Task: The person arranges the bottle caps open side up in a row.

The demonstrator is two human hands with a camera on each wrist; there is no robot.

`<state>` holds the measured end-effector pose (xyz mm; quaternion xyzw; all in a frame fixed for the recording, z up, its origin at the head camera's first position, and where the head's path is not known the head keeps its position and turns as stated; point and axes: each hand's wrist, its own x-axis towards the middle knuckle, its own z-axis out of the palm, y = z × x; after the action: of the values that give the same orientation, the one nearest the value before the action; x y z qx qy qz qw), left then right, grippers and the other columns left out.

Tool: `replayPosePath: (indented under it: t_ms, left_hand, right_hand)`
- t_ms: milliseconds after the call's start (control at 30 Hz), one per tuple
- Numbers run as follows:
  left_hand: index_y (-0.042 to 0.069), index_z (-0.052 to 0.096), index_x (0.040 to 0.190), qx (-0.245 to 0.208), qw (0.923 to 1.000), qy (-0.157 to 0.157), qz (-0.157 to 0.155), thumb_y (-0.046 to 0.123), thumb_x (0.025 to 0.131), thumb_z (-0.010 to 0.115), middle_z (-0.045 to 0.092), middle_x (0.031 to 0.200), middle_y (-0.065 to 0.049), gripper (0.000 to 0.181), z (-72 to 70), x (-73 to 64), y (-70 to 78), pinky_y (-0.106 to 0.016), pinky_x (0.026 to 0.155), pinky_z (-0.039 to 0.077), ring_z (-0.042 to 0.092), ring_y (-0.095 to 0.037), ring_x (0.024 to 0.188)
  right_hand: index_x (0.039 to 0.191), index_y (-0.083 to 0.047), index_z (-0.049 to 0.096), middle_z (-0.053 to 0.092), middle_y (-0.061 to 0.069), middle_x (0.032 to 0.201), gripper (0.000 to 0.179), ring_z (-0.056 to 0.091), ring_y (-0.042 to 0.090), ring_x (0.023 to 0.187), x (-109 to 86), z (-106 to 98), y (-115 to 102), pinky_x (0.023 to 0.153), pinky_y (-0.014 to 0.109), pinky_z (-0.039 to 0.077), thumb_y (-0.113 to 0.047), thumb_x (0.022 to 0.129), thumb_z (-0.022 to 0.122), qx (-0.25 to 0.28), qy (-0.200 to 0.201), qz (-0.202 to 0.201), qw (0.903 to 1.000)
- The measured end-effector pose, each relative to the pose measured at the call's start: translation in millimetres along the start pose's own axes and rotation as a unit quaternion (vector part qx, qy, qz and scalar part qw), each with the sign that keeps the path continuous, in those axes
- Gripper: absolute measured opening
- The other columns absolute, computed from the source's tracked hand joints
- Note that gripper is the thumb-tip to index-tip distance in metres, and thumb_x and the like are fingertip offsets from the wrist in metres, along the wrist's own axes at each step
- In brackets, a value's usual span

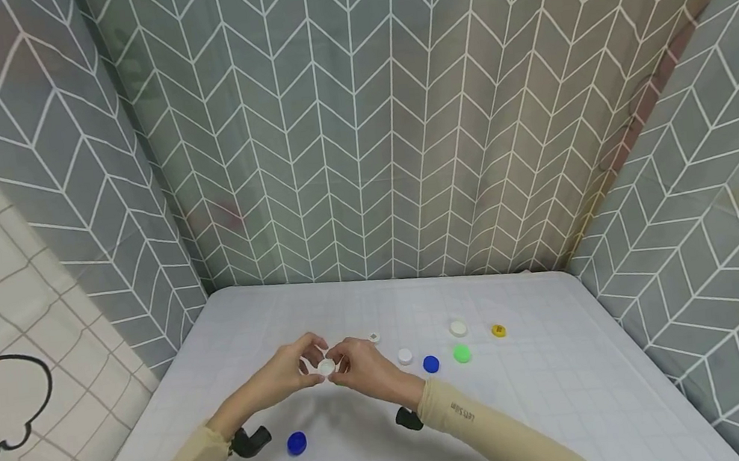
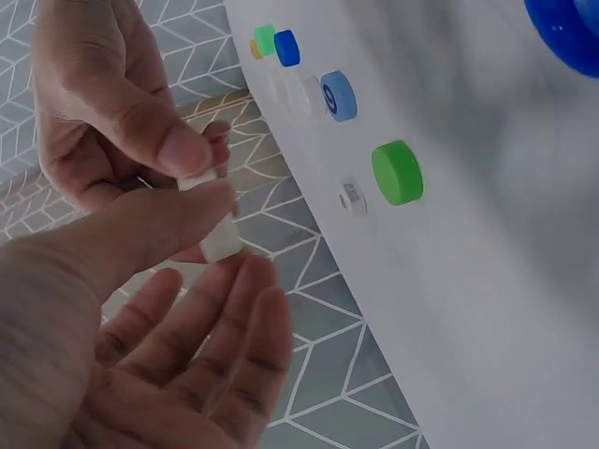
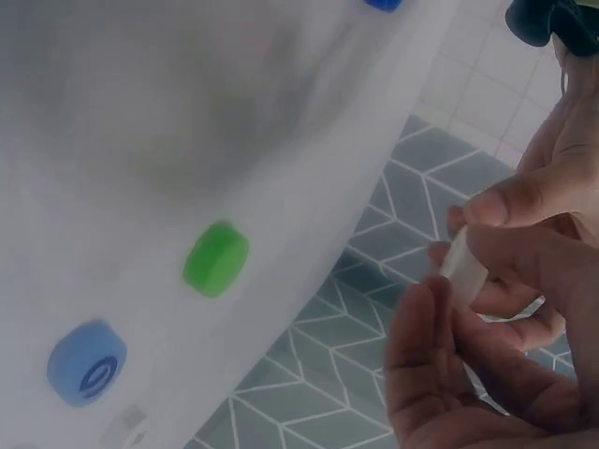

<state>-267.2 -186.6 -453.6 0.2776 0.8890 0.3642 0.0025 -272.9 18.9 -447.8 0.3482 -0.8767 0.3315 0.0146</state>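
A white bottle cap (image 1: 326, 368) is held up off the table between the two hands. My left hand (image 1: 294, 368) pinches one side of it, and my right hand (image 1: 365, 367) grips the opposite side. In the left wrist view the cap (image 2: 223, 238) shows edge-on, with a thumb of each hand on it. From the right wrist view, the cap's pale side (image 3: 466, 269) appears between the fingertips. Below the hands, a green cap (image 2: 398, 173) and a light blue cap (image 3: 87, 363) with a round mark lie on the white surface.
A dark blue cap (image 1: 296, 443) lies nearer than the hands. To the right are a white cap (image 1: 405, 356), a blue cap (image 1: 431, 364), a green cap (image 1: 462, 354), another white cap (image 1: 458, 328) and a yellow cap (image 1: 499, 330). Patterned curtains (image 1: 345, 128) enclose the white table (image 1: 564, 405).
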Motion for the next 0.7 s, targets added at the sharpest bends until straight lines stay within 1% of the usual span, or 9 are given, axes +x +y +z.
replayPosePath:
  t_ms: [100, 233, 367, 467, 533, 600, 700]
  left_hand:
    - [0.012, 0.048, 0.122, 0.003, 0.9992, -0.039, -0.003, 0.007, 0.079, 0.077, 0.063, 0.095, 0.003, 0.052, 3.0, -3.8, 3.6, -0.032, 0.075, 0.052, 0.059, -0.011, 0.088]
    - [0.015, 0.044, 0.127, 0.02, 0.996, -0.086, -0.003, 0.005, 0.078, 0.077, 0.063, 0.092, 0.003, 0.06, 6.5, -8.4, 7.1, -0.025, 0.073, 0.047, 0.057, -0.01, 0.087]
    - [0.013, 0.043, 0.131, 0.035, 0.9936, -0.107, 0.01, 0.004, 0.075, 0.078, 0.062, 0.089, 0.004, 0.066, 9.0, -11.3, 9.7, -0.024, 0.073, 0.047, 0.057, -0.009, 0.084]
    - [0.012, 0.043, 0.133, 0.037, 0.9918, -0.122, 0.009, 0.004, 0.074, 0.078, 0.062, 0.089, 0.006, 0.069, 11.7, -12.2, 10.6, -0.024, 0.074, 0.047, 0.057, -0.008, 0.083]
    - [0.013, 0.043, 0.134, 0.036, 0.9901, -0.136, 0.0, 0.004, 0.073, 0.079, 0.061, 0.088, 0.007, 0.071, 14.8, -12.7, 10.5, -0.024, 0.074, 0.047, 0.056, -0.006, 0.082]
    - [0.014, 0.044, 0.134, 0.026, 0.9881, -0.151, -0.016, 0.003, 0.072, 0.079, 0.06, 0.088, 0.007, 0.072, 18.5, -13.9, 10.5, -0.023, 0.073, 0.047, 0.055, -0.005, 0.08]
    - [0.015, 0.045, 0.131, 0.003, 0.9841, -0.174, -0.038, 0.002, 0.07, 0.08, 0.06, 0.086, 0.006, 0.072, 24.8, -16.3, 10.3, -0.023, 0.069, 0.047, 0.055, -0.006, 0.075]
  right_hand:
    - [0.1, -0.006, 0.071, 0.066, 0.002, 0.088, 0.022, 0.058, 0.001, 0.07, -4.5, 4, -4, 0.062, 0.01, 0.046, -0.012, 0.08, 0.077, -0.031, -0.019, -0.017, 0.9992]
    - [0.099, -0.006, 0.071, 0.065, 0.002, 0.086, 0.022, 0.056, 0.001, 0.07, -10.3, 8, -10, 0.061, 0.01, 0.045, -0.012, 0.079, 0.077, -0.058, -0.05, -0.016, 0.9969]
    - [0.096, -0.008, 0.071, 0.067, 0.0, 0.085, 0.021, 0.055, 0.001, 0.072, -13.8, 12, -11, 0.062, 0.011, 0.044, -0.015, 0.078, 0.078, -0.075, -0.068, -0.009, 0.9948]
    - [0.093, -0.01, 0.071, 0.069, -0.002, 0.084, 0.021, 0.056, 0.0, 0.074, -15.4, 15, -11, 0.064, 0.011, 0.044, -0.018, 0.076, 0.08, -0.096, -0.073, -0.011, 0.9927]
    - [0.091, -0.011, 0.071, 0.069, -0.004, 0.083, 0.021, 0.057, 0.001, 0.074, -17.5, 18, -10, 0.065, 0.012, 0.044, -0.019, 0.075, 0.081, -0.106, -0.079, -0.013, 0.9911]
    - [0.091, -0.012, 0.072, 0.069, -0.006, 0.082, 0.021, 0.056, 0.0, 0.074, -20.1, 22, -9, 0.065, 0.012, 0.044, -0.021, 0.074, 0.081, -0.109, -0.092, -0.011, 0.9897]
    - [0.091, -0.011, 0.072, 0.067, -0.007, 0.081, 0.021, 0.053, -0.002, 0.072, -25.4, 28, -7, 0.064, 0.012, 0.044, -0.021, 0.075, 0.082, -0.093, -0.119, -0.004, 0.9885]
